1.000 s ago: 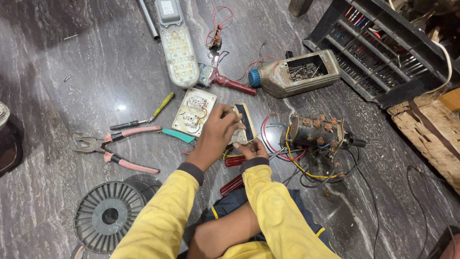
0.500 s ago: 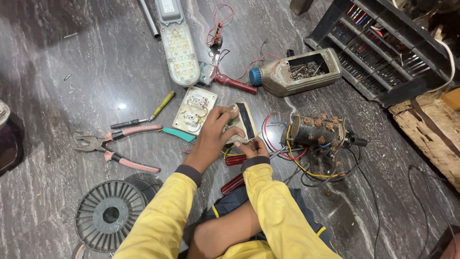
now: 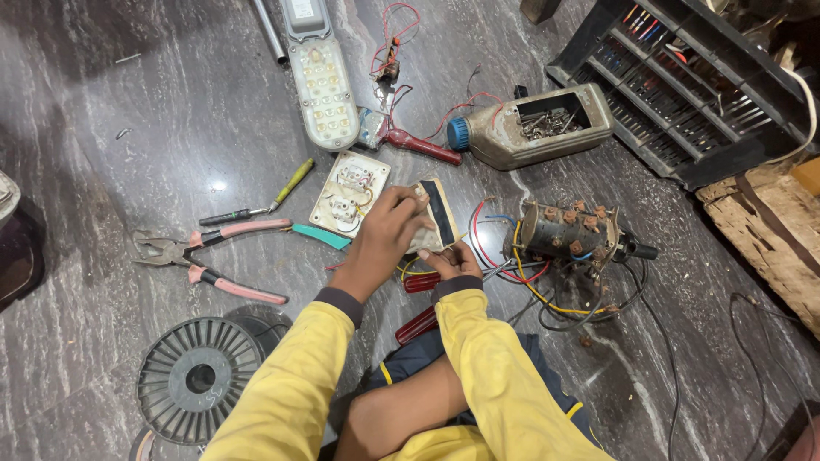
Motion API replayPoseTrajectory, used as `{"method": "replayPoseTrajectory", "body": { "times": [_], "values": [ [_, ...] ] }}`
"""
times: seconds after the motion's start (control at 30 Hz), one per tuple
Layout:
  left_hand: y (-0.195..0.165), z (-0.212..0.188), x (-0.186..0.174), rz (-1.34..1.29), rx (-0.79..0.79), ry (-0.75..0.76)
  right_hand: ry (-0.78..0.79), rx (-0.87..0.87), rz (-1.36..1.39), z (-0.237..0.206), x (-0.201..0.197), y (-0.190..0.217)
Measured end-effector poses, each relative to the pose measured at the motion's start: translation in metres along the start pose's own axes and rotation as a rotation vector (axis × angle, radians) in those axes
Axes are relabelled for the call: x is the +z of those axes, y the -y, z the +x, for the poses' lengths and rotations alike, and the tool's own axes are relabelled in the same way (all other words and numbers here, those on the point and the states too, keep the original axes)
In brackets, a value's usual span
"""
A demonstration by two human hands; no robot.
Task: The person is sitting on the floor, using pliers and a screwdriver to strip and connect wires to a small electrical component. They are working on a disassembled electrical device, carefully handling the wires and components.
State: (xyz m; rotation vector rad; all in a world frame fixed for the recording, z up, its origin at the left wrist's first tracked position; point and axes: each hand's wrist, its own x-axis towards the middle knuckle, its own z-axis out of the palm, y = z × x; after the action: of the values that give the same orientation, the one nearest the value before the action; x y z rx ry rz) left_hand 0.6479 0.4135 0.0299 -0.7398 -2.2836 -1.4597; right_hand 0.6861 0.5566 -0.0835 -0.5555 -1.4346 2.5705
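dark marble floor (image 3: 128,102) | left hand (image 3: 380,239) pinching switch plate (image 3: 434,215); right hand (image 3: 451,259) gripping it below

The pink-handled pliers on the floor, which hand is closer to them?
Left. The left hand rests on the small cream plate with a black strip, a gap right of the pliers. The right hand sits farther right, under that plate.

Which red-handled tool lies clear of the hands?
The red-handled tool beside the cut-open jug, up by the LED lamp. The two other red handles lie under the right hand.
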Motion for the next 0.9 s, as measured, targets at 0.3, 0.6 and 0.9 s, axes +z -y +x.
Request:
{"method": "replayPoseTrajectory", "body": {
  "times": [0.3, 0.6, 0.9],
  "values": [
    [0.001, 0.003, 0.002, -0.114, -0.102, 0.004, 0.03, -0.015, -0.016, 0.0, 0.001, -0.001],
    [-0.013, -0.001, -0.001, -0.014, -0.075, -0.006, 0.023, -0.04, -0.03, -0.005, 0.004, 0.003],
    [-0.008, -0.003, 0.007, 0.009, -0.096, -0.015, 0.027, -0.05, -0.016, -0.003, 0.002, 0.001]
  ]
}}
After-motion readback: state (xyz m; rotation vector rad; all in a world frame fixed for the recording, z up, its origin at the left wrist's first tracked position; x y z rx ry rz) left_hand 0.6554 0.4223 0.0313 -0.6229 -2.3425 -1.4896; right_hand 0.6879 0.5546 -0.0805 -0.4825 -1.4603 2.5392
